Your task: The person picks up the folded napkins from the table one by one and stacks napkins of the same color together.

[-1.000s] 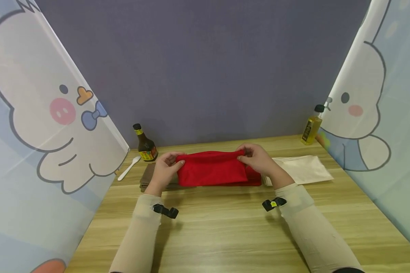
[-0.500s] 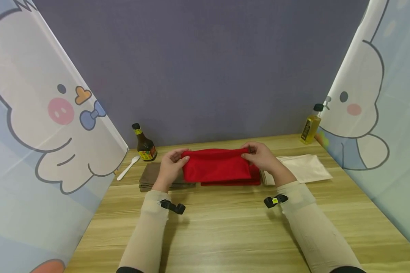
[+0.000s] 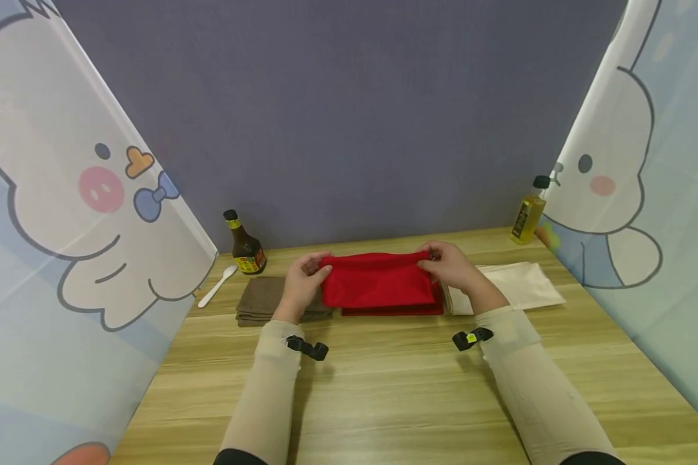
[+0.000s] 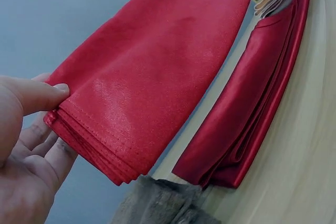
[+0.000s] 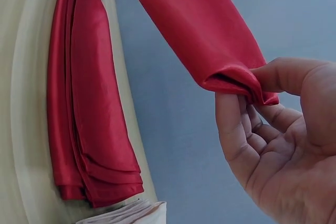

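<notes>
A folded bright red cloth (image 3: 378, 282) is stretched between both hands, raised above a darker red folded cloth (image 3: 395, 310) on the table. My left hand (image 3: 304, 284) pinches its left end between thumb and fingers; the left wrist view shows several stitched layers at that corner. At the other end, my right hand (image 3: 450, 266) pinches the upper corner, thumb on the near side. In the right wrist view the bright cloth (image 5: 205, 30) bunches into a small fold at the fingertips. Beneath it the darker red cloth (image 5: 102, 108) lies in layers, largely hidden in the head view.
A grey-brown folded cloth (image 3: 263, 297) lies left of the red one, a cream cloth (image 3: 517, 287) on the right. A dark sauce bottle (image 3: 247, 248) and white spoon (image 3: 217, 286) are at the left. A yellow oil bottle (image 3: 529, 213) stands back right, by the wall panel.
Both hands have shifted right and slightly up with the bright red cloth, the left hand travelling farther. More of the grey-brown cloth now shows.
</notes>
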`<state>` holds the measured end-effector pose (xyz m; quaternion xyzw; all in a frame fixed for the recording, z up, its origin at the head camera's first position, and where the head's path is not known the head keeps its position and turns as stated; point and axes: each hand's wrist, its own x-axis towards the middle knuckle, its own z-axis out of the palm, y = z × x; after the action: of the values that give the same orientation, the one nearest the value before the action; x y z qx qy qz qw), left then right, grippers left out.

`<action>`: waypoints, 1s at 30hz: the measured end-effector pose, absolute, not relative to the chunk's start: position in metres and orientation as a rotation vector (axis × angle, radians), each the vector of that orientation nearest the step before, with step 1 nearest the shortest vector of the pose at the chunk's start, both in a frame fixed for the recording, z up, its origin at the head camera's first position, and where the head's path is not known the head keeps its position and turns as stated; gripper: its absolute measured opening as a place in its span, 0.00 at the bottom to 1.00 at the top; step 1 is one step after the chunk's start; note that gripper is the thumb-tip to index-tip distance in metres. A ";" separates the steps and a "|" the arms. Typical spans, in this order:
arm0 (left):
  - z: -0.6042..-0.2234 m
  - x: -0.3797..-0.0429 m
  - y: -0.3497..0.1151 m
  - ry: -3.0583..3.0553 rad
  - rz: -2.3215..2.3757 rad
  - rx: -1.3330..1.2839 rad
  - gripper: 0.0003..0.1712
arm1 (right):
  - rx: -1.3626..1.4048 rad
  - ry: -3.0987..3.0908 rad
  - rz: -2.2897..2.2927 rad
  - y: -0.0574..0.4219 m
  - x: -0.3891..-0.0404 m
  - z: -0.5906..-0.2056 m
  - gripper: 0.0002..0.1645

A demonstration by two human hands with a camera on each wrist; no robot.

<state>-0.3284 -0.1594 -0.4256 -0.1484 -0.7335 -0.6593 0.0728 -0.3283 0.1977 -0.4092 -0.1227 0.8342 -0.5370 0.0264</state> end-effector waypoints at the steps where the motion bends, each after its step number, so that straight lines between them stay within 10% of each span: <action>1: -0.430 -0.332 -0.159 -2.204 -1.976 -0.448 0.19 | -0.382 2.575 -1.661 0.199 -0.329 -0.410 0.14; 30: -0.477 -0.352 -0.136 -2.260 -1.906 -0.402 0.13 | -0.251 2.565 -1.558 0.215 -0.342 -0.434 0.19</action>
<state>-0.3522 -0.1364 -0.4775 -0.1344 -0.7551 -0.6369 0.0788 -0.3419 0.2149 -0.4342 -0.0831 0.8500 -0.5161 0.0649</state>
